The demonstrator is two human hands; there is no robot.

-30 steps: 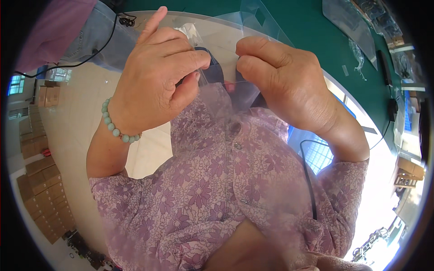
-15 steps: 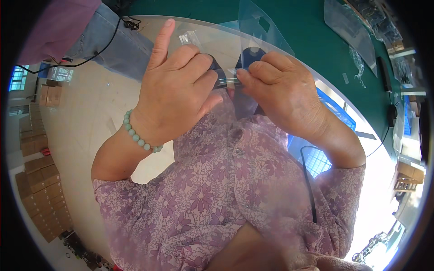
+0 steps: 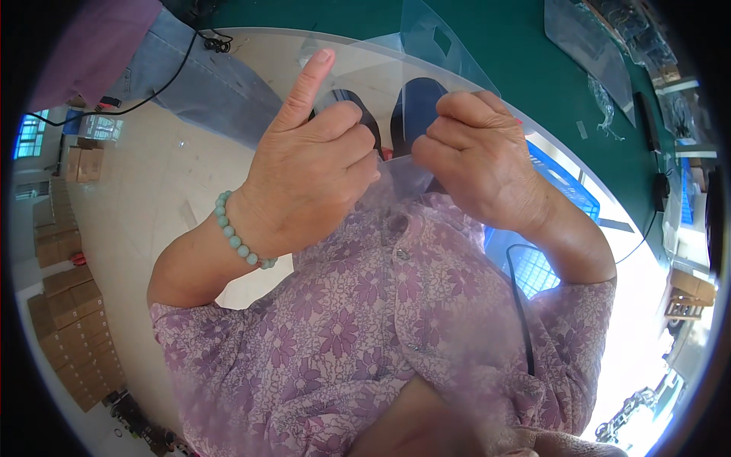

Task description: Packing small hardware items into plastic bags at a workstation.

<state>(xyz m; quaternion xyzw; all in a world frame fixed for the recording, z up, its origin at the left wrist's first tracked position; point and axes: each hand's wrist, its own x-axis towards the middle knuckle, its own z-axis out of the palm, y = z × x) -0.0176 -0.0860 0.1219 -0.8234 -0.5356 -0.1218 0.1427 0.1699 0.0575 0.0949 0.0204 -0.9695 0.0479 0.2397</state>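
Observation:
A clear plastic piece (image 3: pixel 409 169) spans the small gap between my two hands, low in front of my shirt; its outline is hard to make out. My left hand (image 3: pixel 308 171), with a green bead bracelet at the wrist, has its index finger pointing up and away while the other fingers curl in at the piece's left side. At the right side my right hand (image 3: pixel 483 156) is closed, fingers folded and knuckles up. Both fingertips are mostly hidden. Beyond the right hand, a clear sheet with a cut-out slot (image 3: pixel 449 57) reaches over the table edge; whether it joins the held piece I cannot tell.
The green table (image 3: pixel 518 76) has a curved edge ahead and to the right. More clear plastic (image 3: pixel 590 57) lies on its far right. A blue crate (image 3: pixel 567 183) stands beneath the right forearm. Another person's jeans leg (image 3: pixel 202 84) is at left, with a black cable (image 3: pixel 183 72) across it.
My left hand has shifted right and slightly nearer, its raised index finger leaning further right. My right fingers have dropped and curled in. The bright folded edge between the hands no longer shows.

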